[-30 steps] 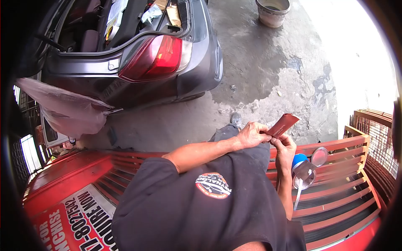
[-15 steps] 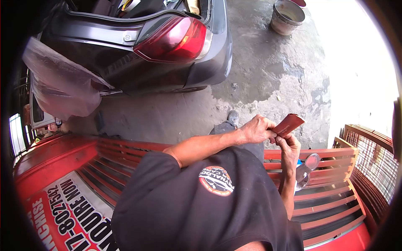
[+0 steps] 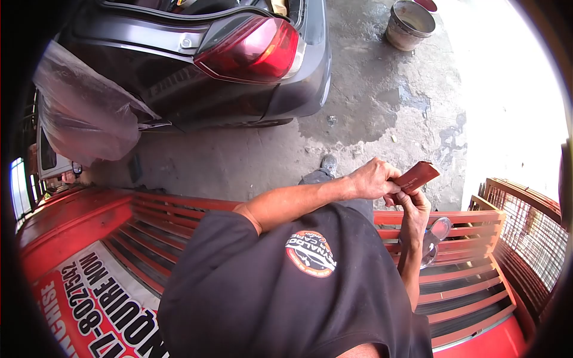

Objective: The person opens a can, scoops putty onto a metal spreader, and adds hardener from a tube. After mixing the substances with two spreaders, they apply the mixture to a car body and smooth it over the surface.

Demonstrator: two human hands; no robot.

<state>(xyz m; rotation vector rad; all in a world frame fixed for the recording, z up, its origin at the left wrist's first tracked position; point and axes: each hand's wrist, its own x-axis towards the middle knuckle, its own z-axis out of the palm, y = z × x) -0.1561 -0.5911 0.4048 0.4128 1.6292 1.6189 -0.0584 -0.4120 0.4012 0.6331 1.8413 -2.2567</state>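
Note:
A folded reddish-brown sheet point(image 3: 418, 176) with faint print on it sticks up and to the right from between my hands. My left hand point(image 3: 377, 179) has its fingers closed on the lower left end of the sheet. Just below and to the right, my right hand point(image 3: 416, 209) pinches the same end with thumb and fingers. The two hands touch or nearly touch, and part of the sheet is hidden by the fingers.
A dark car with a red tail light point(image 3: 253, 51) stands ahead, with plastic sheeting point(image 3: 89, 113) at its left. A red slatted bench point(image 3: 459, 277) is around me, with a clear round object point(image 3: 440, 228) on it. A dirty bucket point(image 3: 410, 25) stands on the concrete floor.
Both hands and the sheet have shifted slightly right in the view. The grip looks the same. The car sits a little higher in the view.

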